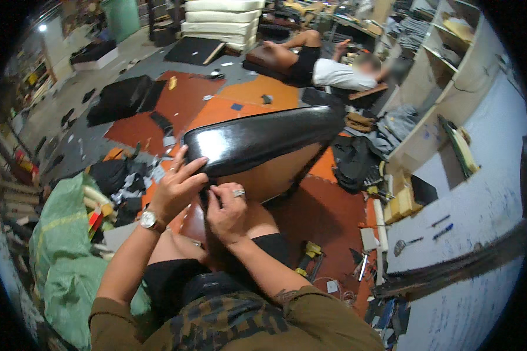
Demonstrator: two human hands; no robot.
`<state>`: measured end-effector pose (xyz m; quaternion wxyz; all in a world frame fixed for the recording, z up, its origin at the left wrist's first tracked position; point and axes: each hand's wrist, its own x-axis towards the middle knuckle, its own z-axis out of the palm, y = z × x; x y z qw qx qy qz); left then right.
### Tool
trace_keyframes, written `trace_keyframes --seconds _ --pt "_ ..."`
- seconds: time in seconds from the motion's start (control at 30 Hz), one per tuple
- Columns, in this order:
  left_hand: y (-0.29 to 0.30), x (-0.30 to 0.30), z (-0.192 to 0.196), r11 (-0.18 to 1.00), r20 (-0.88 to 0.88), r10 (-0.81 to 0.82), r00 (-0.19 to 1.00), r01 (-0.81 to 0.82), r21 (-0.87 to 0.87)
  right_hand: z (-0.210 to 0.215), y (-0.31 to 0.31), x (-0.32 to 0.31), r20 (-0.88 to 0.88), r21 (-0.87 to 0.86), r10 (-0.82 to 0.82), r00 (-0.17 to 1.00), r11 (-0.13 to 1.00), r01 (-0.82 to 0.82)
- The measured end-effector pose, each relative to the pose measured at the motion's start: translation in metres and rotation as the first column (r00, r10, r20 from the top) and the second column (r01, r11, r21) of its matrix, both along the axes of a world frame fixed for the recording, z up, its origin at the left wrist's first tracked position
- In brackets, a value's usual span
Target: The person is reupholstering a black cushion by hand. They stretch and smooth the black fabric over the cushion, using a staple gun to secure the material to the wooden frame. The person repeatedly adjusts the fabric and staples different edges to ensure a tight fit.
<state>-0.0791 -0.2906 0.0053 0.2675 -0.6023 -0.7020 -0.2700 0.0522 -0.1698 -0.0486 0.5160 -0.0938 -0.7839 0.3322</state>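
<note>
- Orange and dark red mats (184, 102) cover the workshop floor, strewn with scraps, black bags and small tools.
- Resting on the seated person's lap is a large seat cushion (263, 146), its top covered in glossy black vinyl, its brown underside turned toward the right.
- Left hand (175, 187), with a wristwatch (149, 220) on its wrist, lies spread over the near end of the cushion, fingers pressing on the black cover.
- Right hand (227, 210), wearing a ring (239, 192), pinches the cover's edge just below the left hand; what exactly sits between its fingertips seems to be a fold of vinyl, though the view is too small to be sure.
- At the left lies a green sack (61, 251).
- Farther back, another person (328, 70) in a white shirt sits on the floor near wooden shelves (451, 64).
- Stacked cream cushions (219, 20) stand at the far end.
</note>
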Motion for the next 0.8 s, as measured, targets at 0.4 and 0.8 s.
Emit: trace_keyframes --seconds 0.4,0.8 --pt "0.008 -0.006 0.008 0.996 -0.073 -0.026 0.997 0.02 -0.086 0.01 0.033 -0.005 -0.019 0.169 0.146 0.989 0.976 -0.14" --pt "0.022 -0.003 -0.01 0.987 -0.041 0.139 0.989 -0.142 -0.082 0.007 0.039 -0.014 -0.069 0.139 0.153 0.986 0.98 -0.142"
